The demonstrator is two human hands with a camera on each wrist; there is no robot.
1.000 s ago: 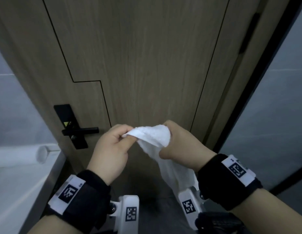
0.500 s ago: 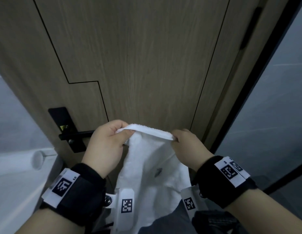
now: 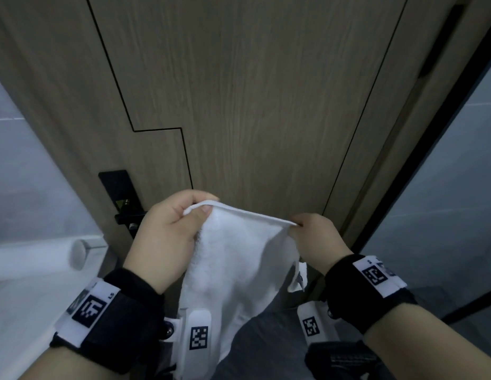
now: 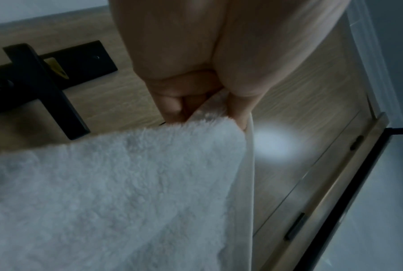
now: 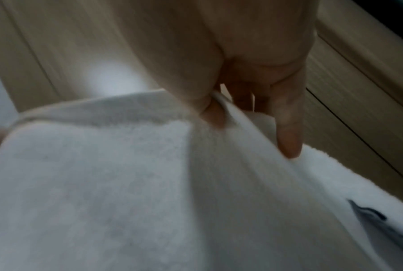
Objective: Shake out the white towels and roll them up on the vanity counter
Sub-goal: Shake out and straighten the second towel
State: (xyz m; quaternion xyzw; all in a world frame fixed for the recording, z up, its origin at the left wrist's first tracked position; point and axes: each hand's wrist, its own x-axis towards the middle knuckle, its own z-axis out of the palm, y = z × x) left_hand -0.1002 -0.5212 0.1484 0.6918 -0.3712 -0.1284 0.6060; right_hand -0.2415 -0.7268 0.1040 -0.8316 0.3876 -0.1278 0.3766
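A white towel (image 3: 233, 259) hangs in the air in front of a wooden door, its top edge stretched between my two hands. My left hand (image 3: 173, 229) pinches the left top corner between thumb and curled fingers; the left wrist view shows the left hand (image 4: 210, 102) pinching the fluffy towel (image 4: 117, 192) there. My right hand (image 3: 315, 237) pinches the right top corner; the right wrist view shows the right hand (image 5: 254, 102) gripping the towel (image 5: 126, 183). The towel's lower part drops out of sight between my wrists.
The wooden door (image 3: 252, 91) stands close ahead, its black lever handle (image 3: 126, 212) just left of my left hand. At lower left lies the white vanity counter (image 3: 24, 311) with a rolled white towel (image 3: 33, 259) on it. A dark-framed glass panel (image 3: 444, 174) is at right.
The towel was bunched between my hands a second ago. My hands have moved apart, and the towel has opened out and now hangs flat from its top edge.
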